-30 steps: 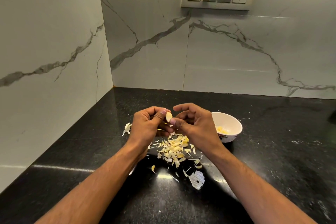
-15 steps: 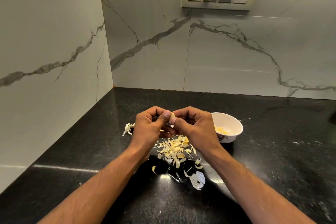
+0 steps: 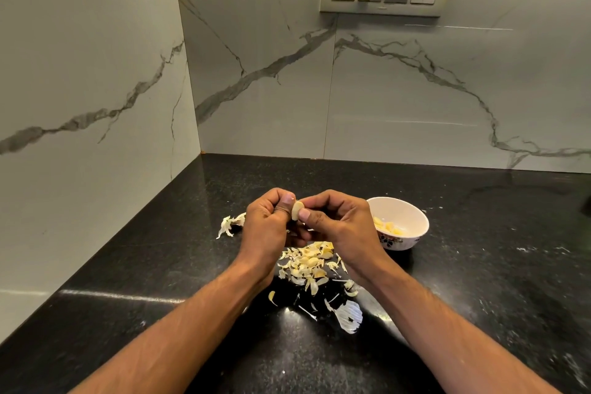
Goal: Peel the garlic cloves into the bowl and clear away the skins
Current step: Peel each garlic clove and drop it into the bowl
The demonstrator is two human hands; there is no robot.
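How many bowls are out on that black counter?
1: a small white ceramic bowl with a flower print, beside the right hand, holding pale yellow peeled garlic cloves. Nothing suggests another is hidden.

Both hands meet over the middle of the counter (image 3: 479, 265), left hand (image 3: 265, 227) and right hand (image 3: 339, 224) pinching a clove (image 3: 296, 210) between them. Bowl (image 3: 399, 224) sits just right of the right hand. Skins (image 3: 307, 265) are piled on the counter under the wrists.
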